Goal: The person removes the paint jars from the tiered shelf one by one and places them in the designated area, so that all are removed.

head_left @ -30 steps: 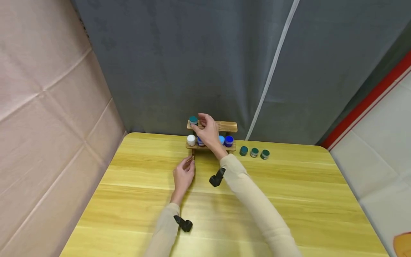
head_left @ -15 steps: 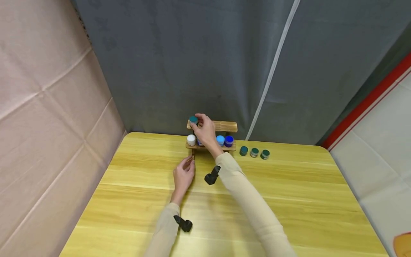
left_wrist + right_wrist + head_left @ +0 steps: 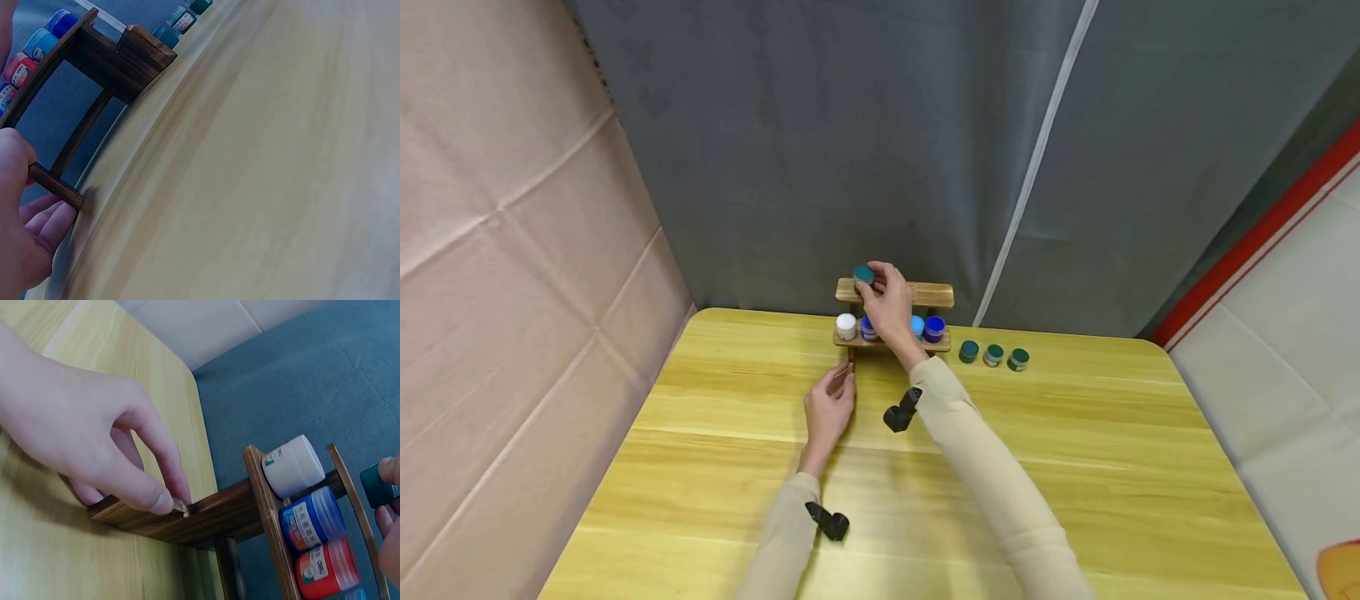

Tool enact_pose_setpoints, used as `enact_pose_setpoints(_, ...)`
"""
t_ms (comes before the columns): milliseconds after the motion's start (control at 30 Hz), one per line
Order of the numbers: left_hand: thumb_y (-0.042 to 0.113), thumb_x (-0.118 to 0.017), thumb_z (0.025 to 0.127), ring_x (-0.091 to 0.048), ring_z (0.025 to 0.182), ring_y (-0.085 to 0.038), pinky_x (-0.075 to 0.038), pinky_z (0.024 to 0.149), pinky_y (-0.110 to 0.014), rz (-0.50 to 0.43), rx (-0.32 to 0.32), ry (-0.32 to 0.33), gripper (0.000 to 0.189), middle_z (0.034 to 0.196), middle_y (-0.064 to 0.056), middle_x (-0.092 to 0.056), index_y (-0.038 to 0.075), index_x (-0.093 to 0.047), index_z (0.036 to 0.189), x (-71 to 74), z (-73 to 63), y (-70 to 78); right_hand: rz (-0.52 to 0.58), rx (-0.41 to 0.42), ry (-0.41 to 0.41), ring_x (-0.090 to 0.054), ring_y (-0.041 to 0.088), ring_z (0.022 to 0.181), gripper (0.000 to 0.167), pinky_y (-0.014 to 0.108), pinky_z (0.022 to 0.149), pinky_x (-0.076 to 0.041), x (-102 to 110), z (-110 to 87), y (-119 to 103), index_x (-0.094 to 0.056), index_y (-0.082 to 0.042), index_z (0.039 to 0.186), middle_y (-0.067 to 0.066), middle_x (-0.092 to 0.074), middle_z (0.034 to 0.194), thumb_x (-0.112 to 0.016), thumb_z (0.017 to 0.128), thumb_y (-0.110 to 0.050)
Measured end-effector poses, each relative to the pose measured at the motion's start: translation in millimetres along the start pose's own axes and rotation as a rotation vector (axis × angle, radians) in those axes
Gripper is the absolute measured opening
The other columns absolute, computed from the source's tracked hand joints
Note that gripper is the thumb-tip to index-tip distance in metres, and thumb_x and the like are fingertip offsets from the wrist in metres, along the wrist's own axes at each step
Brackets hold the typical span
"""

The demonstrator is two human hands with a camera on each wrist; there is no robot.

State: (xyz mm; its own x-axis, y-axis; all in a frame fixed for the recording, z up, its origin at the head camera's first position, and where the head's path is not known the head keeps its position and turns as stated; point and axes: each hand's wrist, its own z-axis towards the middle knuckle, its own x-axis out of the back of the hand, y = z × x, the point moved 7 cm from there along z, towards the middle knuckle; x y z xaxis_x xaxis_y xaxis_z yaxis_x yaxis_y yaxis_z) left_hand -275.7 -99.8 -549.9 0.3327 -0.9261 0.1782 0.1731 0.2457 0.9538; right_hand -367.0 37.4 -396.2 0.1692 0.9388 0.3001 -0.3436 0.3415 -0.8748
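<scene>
My right hand (image 3: 889, 312) pinches a teal-lidded paint jar (image 3: 864, 274) between thumb and fingers, at the left part of the upper shelf of a small wooden rack (image 3: 931, 295). In the right wrist view, that green jar (image 3: 376, 486) shows just behind the upper shelf's edge. My left hand (image 3: 830, 408) grips the rack's left foot; thumb and fingers lie on either side of the dark wood (image 3: 59, 186) in the left wrist view. On the lower shelf stand a white jar (image 3: 846, 326), a blue jar (image 3: 311, 517), a red jar (image 3: 325, 569), a light blue jar (image 3: 42, 44) and a dark blue jar (image 3: 934, 329).
Three dark green jars (image 3: 993, 356) stand in a row on the wooden table (image 3: 1075, 450), right of the rack. A grey curtain (image 3: 820, 150) hangs behind the table's back edge. Pale walls (image 3: 512, 275) rise at the sides.
My right hand has shifted the teal-lidded jar slightly right and up from the upper shelf's left end. My left hand stays on the rack's foot.
</scene>
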Motion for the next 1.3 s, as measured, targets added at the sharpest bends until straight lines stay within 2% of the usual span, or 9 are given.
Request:
enact_pose_setpoints(333, 0.009, -0.072, 0.099, -0.078, 0.108, -0.038, -0.067, 0.09, -0.031, -0.001, 0.043, 0.0, 0.028, 0.121, -0.021, -0.077, 0.005, -0.076, 0.127, 1.0, 2.1, -3.8, -0.009, -0.001, 0.029, -0.066, 0.036, 0.126, 0.037, 0.041, 0.115, -0.058, 17, 3.4, 8, -0.06, 0.005, 0.138, 0.025, -0.063, 0.133, -0.068, 0.103, -0.005)
enact_pose_setpoints(767, 0.009, -0.073, 0.099, -0.077, 0.109, -0.039, -0.067, 0.089, -0.031, 0.008, 0.046, -0.008, 0.03, 0.123, -0.022, -0.076, 0.006, -0.075, 0.129, 1.7, 1.5, -4.3, -0.028, 0.025, 0.055, -0.066, 0.037, 0.123, 0.038, 0.043, 0.113, -0.059, 46, 5.4, 16, -0.06, 0.006, 0.137, 0.026, -0.063, 0.131, -0.069, 0.102, -0.004)
enact_pose_setpoints(1300, 0.01, -0.072, 0.1, -0.077, 0.109, -0.039, -0.067, 0.089, -0.03, 0.011, 0.06, -0.003, 0.03, 0.122, -0.023, -0.076, 0.006, -0.074, 0.129, 3.7, 4.5, -6.2, -0.087, 0.071, 0.132, -0.071, 0.037, 0.117, 0.036, 0.045, 0.108, -0.062, 77, 13.5, 18, -0.063, 0.005, 0.132, 0.025, -0.067, 0.127, -0.072, 0.1, -0.007)
